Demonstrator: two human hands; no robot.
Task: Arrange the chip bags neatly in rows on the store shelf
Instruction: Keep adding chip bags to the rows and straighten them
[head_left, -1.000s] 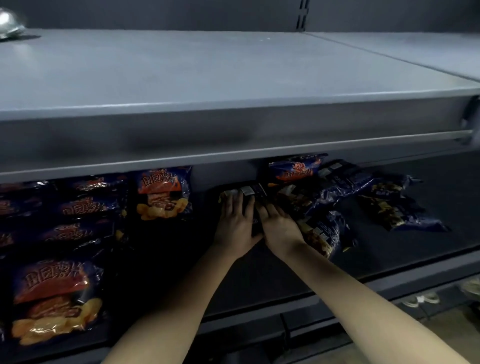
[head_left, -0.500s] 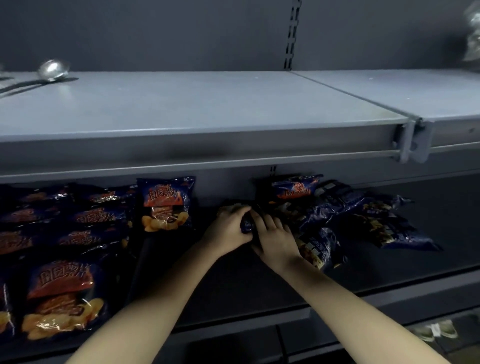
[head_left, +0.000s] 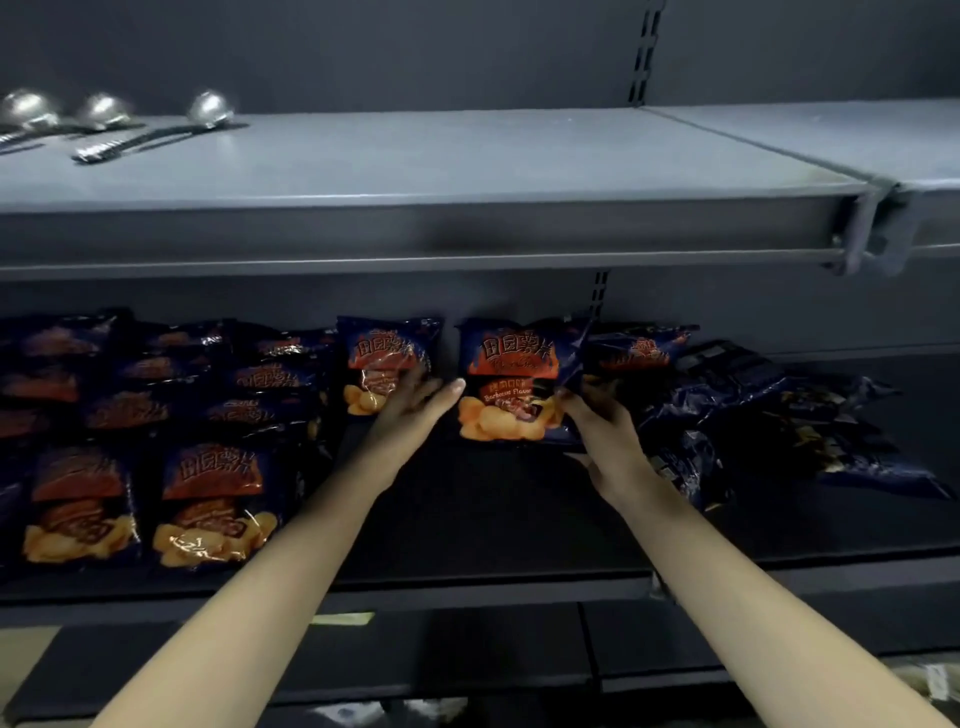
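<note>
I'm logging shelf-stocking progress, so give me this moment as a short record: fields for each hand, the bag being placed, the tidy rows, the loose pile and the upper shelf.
left hand: open, fingers spread, beside the bag's left edge
right hand: gripping the bag's right edge
held bag: upright, front facing out, at the back of the lower shelf
arranged bags: in rows on the left
loose pile: jumbled on the right, not yet sorted
upper shelf: three metal ladles at the left

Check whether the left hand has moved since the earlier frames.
Yes. The left hand has come off the bag toward the standing bag on its left.
</note>
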